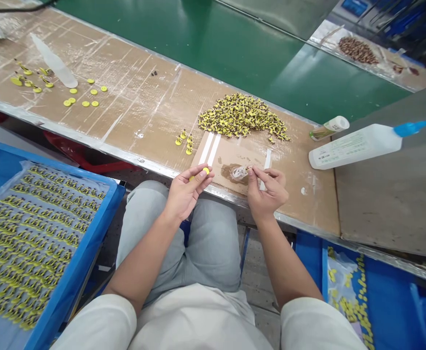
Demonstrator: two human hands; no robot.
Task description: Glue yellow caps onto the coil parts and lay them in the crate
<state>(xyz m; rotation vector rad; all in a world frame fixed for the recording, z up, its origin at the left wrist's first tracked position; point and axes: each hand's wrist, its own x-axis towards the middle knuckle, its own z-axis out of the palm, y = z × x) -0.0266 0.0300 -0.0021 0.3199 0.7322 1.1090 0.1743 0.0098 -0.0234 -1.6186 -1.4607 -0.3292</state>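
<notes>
My left hand (185,194) is closed in a pinch on a small round yellow disc (206,170) at the front edge of the bench. My right hand (269,192) has its thumb and forefinger pressed together; what sits between them is too small to make out. Just left of those fingertips, a clear, wet-looking plastic piece (239,172) lies on a stained cardboard sheet (227,150). Beyond both hands is a heap of small yellow-and-dark figure pieces (244,115). Several figures on yellow discs (189,145) stand left of the sheet.
A white bottle with a blue nozzle (358,146) and a small clear tub (330,128) stand right. Loose yellow discs (85,103) and a slim translucent bottle (54,61) lie left. A blue tray (105,214) holds rows of figures; a blue bin (383,287) sits lower right.
</notes>
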